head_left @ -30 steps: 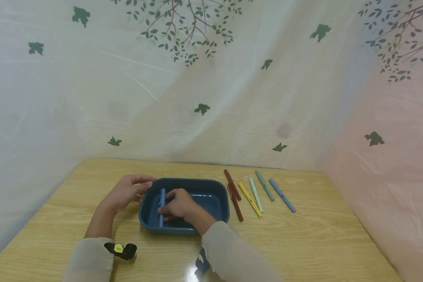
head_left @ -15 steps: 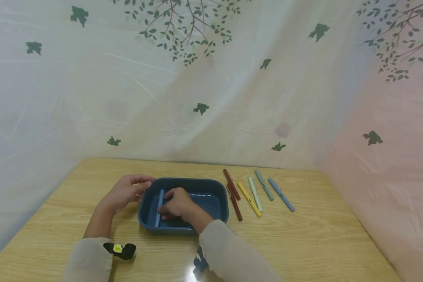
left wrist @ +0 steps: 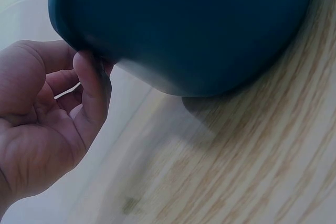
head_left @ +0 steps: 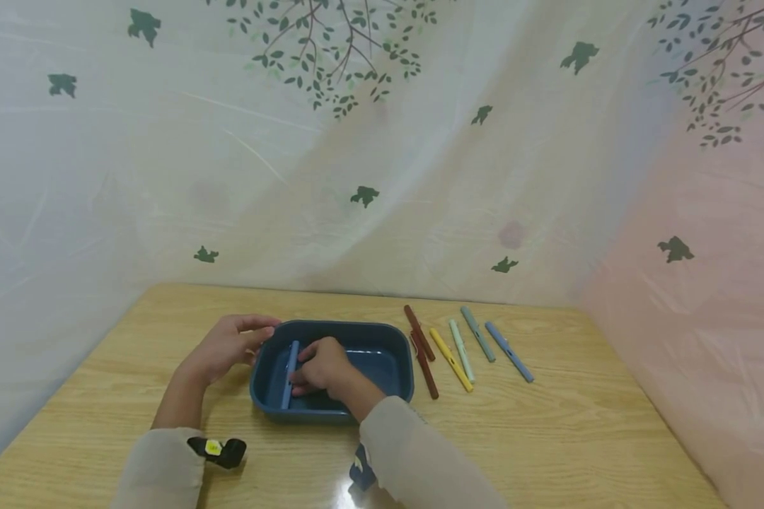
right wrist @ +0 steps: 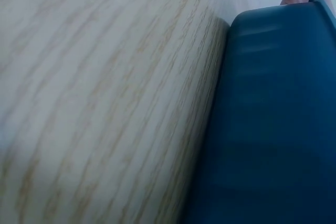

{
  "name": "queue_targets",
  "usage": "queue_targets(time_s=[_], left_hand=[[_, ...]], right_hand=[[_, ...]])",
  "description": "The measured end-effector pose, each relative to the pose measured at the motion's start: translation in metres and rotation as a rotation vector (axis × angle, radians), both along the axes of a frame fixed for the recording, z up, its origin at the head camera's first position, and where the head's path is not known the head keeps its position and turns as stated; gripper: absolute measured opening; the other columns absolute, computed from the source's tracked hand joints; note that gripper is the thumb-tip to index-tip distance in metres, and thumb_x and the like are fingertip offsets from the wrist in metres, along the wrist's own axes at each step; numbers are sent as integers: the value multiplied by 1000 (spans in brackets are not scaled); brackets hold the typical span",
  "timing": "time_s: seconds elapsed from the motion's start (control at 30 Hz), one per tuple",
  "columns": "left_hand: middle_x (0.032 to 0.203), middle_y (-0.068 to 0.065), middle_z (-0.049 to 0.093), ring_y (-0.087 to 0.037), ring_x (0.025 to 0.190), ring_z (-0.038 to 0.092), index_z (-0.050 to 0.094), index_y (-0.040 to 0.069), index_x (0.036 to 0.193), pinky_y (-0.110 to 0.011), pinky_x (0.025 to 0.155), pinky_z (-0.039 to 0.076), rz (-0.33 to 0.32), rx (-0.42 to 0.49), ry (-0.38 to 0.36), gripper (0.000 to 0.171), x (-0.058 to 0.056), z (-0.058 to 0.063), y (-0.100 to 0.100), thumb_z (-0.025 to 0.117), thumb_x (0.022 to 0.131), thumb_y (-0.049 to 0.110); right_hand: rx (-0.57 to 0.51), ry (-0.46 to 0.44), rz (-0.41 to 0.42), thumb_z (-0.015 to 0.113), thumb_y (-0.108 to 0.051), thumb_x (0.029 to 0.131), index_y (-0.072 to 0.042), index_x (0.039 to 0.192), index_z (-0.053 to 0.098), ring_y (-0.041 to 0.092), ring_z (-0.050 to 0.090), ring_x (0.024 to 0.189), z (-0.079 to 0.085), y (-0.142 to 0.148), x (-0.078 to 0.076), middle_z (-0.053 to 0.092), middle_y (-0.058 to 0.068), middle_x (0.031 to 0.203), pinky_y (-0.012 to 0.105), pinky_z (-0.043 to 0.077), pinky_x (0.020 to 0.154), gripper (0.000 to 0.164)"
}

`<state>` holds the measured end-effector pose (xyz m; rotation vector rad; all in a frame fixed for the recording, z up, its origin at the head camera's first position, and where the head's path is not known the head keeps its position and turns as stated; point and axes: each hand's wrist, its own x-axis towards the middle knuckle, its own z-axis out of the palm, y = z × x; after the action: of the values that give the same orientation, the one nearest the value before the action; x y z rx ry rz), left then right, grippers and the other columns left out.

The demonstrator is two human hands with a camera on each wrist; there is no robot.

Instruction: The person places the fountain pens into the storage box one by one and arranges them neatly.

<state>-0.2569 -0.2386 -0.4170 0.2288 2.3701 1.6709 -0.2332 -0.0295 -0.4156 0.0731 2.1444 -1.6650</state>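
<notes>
A dark blue rectangular tray (head_left: 391,410) with rounded corners stands on the wooden table. My left hand (head_left: 226,346) holds its left rim near the back corner; in the left wrist view the fingers (left wrist: 93,85) are bent against the tray wall (left wrist: 184,35). Inside the tray, near the left end, lies a blue pen (head_left: 290,375), slightly slanted. My right hand (head_left: 323,366) reaches into the tray, its fingertips close along the pen's right side, not wrapped round it. The right wrist view shows only the tray's outer wall (right wrist: 273,119), with the right fingers hidden.
Right of the tray lie two dark red pens (head_left: 419,332), a yellow pen (head_left: 452,360), a pale green pen (head_left: 462,351), a grey-green pen (head_left: 478,334) and another blue pen (head_left: 509,352). A patterned curtain (head_left: 382,155) hangs behind the wooden table (head_left: 586,424).
The near end of the blue pen in the tray has swung slightly left, and the right fingertips have drawn back a little to the right, off the pen. The left hand stays at the rim.
</notes>
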Motion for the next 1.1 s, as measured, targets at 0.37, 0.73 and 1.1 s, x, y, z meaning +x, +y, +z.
queue_targets(time_s=[0.37,0.73,1.1], left_hand=[[134,-19,63,-25,109,64,60,0,138,-39,81,57,-6,-5,3,39,0,1,-1,58,106,23],[131,-18,65,-24,106,65,61,0,137,-39,80,57,0,2,-1,39,-1,-1,-1,59,106,23],[130,-17,65,-23,104,64,61,0,137,-38,79,57,15,7,-8,39,1,0,0,59,106,22]], right_hand=[[-32,-16,-12,74,19,81,3,103,66,26,75,67,-2,0,-2,69,16,78,30,60,62,27],[3,14,-1,74,19,82,5,104,66,25,74,66,2,1,1,70,15,75,31,60,61,27],[11,19,24,75,16,83,5,105,67,24,74,67,4,7,1,69,14,78,32,61,62,26]])
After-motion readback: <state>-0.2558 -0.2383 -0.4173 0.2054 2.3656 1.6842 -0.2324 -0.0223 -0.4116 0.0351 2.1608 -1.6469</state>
